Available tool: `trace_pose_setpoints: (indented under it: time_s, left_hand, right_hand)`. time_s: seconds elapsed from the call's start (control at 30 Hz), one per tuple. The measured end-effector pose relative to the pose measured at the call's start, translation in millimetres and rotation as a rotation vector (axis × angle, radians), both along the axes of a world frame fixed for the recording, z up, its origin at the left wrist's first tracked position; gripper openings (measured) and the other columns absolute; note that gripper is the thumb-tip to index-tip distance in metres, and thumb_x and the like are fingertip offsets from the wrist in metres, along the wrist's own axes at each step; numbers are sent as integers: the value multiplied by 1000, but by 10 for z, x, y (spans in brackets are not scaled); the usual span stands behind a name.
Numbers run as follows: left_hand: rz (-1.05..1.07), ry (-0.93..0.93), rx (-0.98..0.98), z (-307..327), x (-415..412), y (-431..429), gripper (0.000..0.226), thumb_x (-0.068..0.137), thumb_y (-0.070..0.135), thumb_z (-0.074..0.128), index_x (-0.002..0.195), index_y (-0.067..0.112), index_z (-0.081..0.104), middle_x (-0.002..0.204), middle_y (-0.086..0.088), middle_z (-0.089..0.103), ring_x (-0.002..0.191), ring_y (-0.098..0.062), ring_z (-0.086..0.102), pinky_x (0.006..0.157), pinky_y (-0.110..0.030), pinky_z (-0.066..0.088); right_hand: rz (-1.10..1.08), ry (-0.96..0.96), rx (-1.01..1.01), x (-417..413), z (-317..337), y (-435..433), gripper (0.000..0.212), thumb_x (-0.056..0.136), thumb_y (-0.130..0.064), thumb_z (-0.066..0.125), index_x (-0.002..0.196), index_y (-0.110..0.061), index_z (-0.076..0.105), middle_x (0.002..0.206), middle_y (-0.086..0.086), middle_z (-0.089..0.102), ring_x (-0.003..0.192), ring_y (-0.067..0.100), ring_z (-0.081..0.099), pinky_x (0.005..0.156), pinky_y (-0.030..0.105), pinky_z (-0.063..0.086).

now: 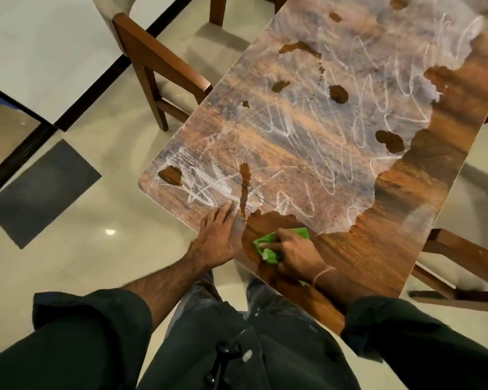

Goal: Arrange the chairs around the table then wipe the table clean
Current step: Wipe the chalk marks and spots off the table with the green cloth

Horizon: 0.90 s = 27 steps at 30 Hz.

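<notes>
Right hand (pixel 293 253) is bearing down on a green cloth (pixel 265 239), fingers curled over it and bunching it against the table (pixel 378 249) close to the near edge. Cloth corners are showing past the hand on both sides. A pale band (pixel 323 274) is sitting on that wrist.

Left hand (pixel 217 235) is lying flat just beside it, fingers straight and together, holding nothing. Its palm is resting over the table edge and its fingertips are touching the white film (pixel 307 116).

Film is covering most of the tabletop, hazy, with scribbled streaks. Small dark bare patches are breaking through it. Wood is showing clean and glossy around the cloth, along the near edge and up the right side.

Left chair (pixel 152 60), wood frame with cream padding, is standing at the table's left long side, its arm right at the edge; can't tell if it is touching. Right chair (pixel 462 263) is sitting partly under the right side, only its frame rails showing.

Dark mat (pixel 43 192) is lying on the pale floor (pixel 110 263) to the left, well apart from the table.
</notes>
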<state>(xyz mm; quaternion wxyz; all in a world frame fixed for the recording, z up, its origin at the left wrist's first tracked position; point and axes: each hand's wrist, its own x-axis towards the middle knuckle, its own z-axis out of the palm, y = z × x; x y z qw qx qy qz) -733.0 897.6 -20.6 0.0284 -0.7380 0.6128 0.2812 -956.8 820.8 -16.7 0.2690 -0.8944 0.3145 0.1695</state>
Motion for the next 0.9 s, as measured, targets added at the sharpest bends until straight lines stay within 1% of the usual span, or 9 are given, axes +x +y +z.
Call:
trace_pose_setpoints:
  time_s: [0.07, 0.17, 0.27, 0.37, 0.47, 0.57, 0.67, 0.77, 0.9]
  left_hand:
    - [-21, 22, 1, -4, 76, -22, 99, 72, 40, 53, 160, 14, 16, 168, -5, 6, 150, -29, 5, 123, -48, 12]
    - [-74, 28, -8, -23, 210, -55, 98, 77, 26, 63, 161, 15, 14, 167, -4, 6, 150, -27, 4, 123, -43, 9]
    - [-133, 34, -19, -37, 346, -73, 97, 77, 30, 63, 160, 15, 16, 165, -6, 13, 148, -26, 10, 122, -44, 16]
    - [-232, 28, -35, -46, 488, -90, 97, 75, 38, 59, 160, 16, 17, 163, -7, 17, 144, -26, 14, 119, -45, 19]
    - [-282, 50, -54, -18, 594, -127, 92, 80, 38, 64, 158, 15, 21, 160, -8, 22, 140, -26, 19, 119, -43, 20]
    - [-327, 45, -63, 1, 686, -199, 88, 82, 35, 65, 157, 14, 24, 155, -9, 27, 137, -27, 25, 116, -43, 24]
    - [-344, 47, -49, 13, 755, -293, 85, 83, 40, 61, 156, 13, 26, 155, -11, 27, 138, -30, 24, 117, -44, 23]
    - [-368, 37, -33, 7, 856, -371, 86, 83, 40, 60, 156, 12, 24, 160, -9, 20, 143, -31, 17, 121, -48, 20]
    - [-454, 30, 14, -22, 981, -438, 94, 82, 52, 49, 160, 14, 14, 166, -7, 7, 150, -31, 6, 123, -47, 9]
  right_hand:
    - [-220, 41, -52, 93, -47, -111, 59, 91, -29, 57, 147, -39, 39, 122, 4, 42, 111, 23, 47, 83, 31, 48]
    - [-462, 73, -80, 567, -22, 46, 70, 89, -27, 55, 153, -33, 27, 133, 11, 36, 119, 31, 43, 95, 43, 47]
    - [-204, 15, -67, 632, -41, 359, 65, 90, -46, 51, 151, -41, 30, 129, 9, 40, 115, 29, 42, 92, 44, 43]
    - [-34, -30, 48, 225, 29, 414, 48, 92, -45, 45, 139, -46, 49, 117, 3, 52, 107, 23, 48, 85, 39, 45]
    - [-275, 22, 30, 116, 60, 319, 47, 94, -47, 50, 141, -41, 49, 119, 1, 49, 106, 18, 48, 79, 26, 35]
    - [-647, 86, -18, 587, 22, 331, 61, 91, -26, 58, 148, -35, 39, 119, 2, 41, 105, 17, 43, 83, 27, 39]
    - [-536, 50, -21, 998, -41, 582, 72, 88, -26, 58, 153, -36, 28, 126, 8, 39, 114, 26, 41, 92, 37, 42]
    - [-258, 7, 59, 828, -1, 665, 61, 87, -24, 58, 144, -43, 44, 121, 6, 46, 111, 25, 44, 87, 38, 40]
    - [-507, 114, -24, 616, 24, 447, 58, 92, -25, 57, 145, -41, 42, 126, 4, 46, 116, 23, 43, 97, 37, 41]
